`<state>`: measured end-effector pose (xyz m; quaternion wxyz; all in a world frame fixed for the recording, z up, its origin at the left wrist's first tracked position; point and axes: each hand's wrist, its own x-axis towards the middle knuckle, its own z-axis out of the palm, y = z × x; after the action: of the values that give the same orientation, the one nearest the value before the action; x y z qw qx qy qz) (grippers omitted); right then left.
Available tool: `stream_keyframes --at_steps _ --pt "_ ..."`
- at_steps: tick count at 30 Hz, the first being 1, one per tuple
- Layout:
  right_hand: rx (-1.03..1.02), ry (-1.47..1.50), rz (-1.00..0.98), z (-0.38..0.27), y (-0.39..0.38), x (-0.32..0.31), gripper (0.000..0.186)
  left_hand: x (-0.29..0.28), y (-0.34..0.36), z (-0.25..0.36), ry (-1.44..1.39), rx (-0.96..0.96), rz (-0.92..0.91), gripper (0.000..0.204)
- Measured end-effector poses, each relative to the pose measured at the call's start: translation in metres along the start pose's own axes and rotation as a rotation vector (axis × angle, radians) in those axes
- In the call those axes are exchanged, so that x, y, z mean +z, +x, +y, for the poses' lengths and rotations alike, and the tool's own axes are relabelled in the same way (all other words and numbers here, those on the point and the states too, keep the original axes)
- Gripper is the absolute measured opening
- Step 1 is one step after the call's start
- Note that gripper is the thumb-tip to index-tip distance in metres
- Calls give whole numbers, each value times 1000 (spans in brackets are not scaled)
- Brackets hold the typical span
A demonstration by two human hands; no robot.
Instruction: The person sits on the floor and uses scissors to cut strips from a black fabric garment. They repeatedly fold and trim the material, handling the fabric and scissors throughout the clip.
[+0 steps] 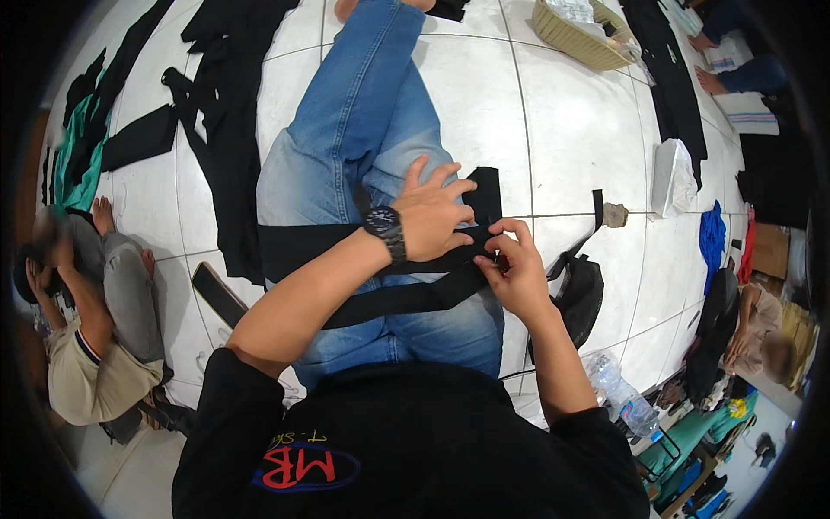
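Observation:
A long black cloth strip (304, 247) lies across my thighs over blue jeans. Its lower band (405, 300) sags in a curve, and another end of black cloth (488, 186) sticks up past my knee on the right. My left hand (430, 212), with a black watch on the wrist, rests palm down on the cloth, its fingers spread. Just to its right, my right hand (517, 270) pinches the edge of the cloth between thumb and fingers. Whether anything small is also in that pinch, I cannot make out.
Black garments (229, 112) lie on the white tiled floor at left, near a phone (218, 292). To the right are a black bag (577, 290), a white package (674, 179) and plastic bottles (631, 405). A basket (584, 39) stands ahead. Other people sit on both sides.

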<state>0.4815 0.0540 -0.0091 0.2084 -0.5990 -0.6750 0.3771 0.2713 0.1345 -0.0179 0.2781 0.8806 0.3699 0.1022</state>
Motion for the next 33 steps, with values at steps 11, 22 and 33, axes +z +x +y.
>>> stream_keyframes --at_steps 11,22,33 --pt "151 11 -309 -33 -12 5 21 15 14 -38 -665 -471 618 18" --pt "53 264 20 -36 37 1 26 20 7 -43 -775 -386 698 20" --pt "182 502 -239 -34 81 31 7 22 4 -41 -905 -371 652 18"
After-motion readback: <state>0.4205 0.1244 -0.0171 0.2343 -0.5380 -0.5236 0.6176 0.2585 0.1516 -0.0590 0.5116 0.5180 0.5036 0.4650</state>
